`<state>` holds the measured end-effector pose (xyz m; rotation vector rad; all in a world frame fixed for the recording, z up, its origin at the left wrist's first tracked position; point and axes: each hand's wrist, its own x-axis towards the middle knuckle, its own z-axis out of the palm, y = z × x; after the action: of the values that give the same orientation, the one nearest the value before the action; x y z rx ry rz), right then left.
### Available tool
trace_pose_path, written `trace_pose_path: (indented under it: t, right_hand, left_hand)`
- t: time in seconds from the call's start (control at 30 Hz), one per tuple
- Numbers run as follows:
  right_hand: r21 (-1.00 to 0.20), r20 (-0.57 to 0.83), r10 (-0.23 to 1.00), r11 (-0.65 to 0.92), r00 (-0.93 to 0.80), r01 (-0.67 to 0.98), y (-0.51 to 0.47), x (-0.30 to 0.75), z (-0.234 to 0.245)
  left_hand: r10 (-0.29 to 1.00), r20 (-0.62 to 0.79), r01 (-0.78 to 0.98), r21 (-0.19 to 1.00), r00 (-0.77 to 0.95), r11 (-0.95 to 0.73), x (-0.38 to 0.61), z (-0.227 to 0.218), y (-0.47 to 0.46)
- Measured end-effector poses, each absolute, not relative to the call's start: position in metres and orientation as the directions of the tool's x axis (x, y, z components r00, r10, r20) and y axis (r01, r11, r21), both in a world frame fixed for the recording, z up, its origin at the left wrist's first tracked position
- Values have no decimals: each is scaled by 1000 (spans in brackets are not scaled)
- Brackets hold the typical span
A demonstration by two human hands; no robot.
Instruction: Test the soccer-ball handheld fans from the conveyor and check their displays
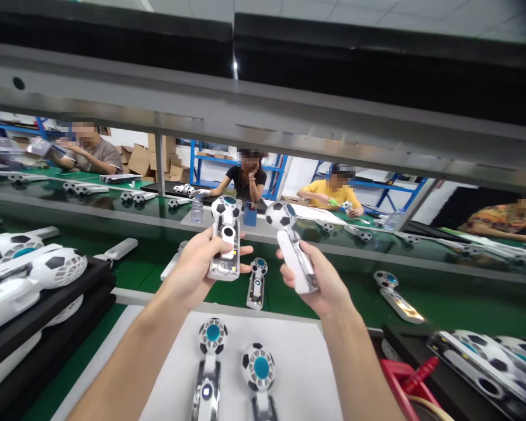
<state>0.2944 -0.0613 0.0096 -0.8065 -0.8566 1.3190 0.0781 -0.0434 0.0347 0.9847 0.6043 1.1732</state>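
My left hand [195, 266] is closed around the handle of a handheld fan [226, 260] with a football-patterned head, its thumb lying on the front of the handle. Closed on a second football-headed handheld fan [294, 262] is my right hand [328, 280]; this fan is tilted, with its white side turned toward me. Both fans are held up above the work surface. Below them, two more such fans, a left one [213, 336] and a right one [258, 368], lie on a white sheet [304, 345]. Another fan [257, 285] rests on the green conveyor beyond.
Black trays stacked with fans stand at left [83, 286] and right [392, 336]. A red bin [392, 371] with a red pen [423, 374] is at lower right. A lit fan [398, 298] lies on the green belt [333, 275]. Several people sit across the line.
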Motion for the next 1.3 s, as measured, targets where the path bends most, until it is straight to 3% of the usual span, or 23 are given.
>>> trace_pose_path:
  t: [0.27,0.53,0.77,1.1,1.3]
  right_hand:
    - [-839,137,983,52,-119,-541,-90,272,24]
    - [-809,133,984,37,-122,-587,-103,261,27]
    - [-804,51,993,-23,-108,-594,-103,248,28]
    - [-905,49,997,17,-64,-426,-81,235,-3]
    - [-932,172,985,158,-16,-326,-94,220,-4]
  left_hand:
    - [929,211,-472,881,304,-46,56,60,-84]
    - [941,79,-331,943,330,37,39,59,-108]
    - [934,113,-305,952,338,-4,34,42,-111]
    - [880,308,-466,877,362,-116,24,29,-91]
    - [842,415,-548,818,346,-177,14,31,-86]
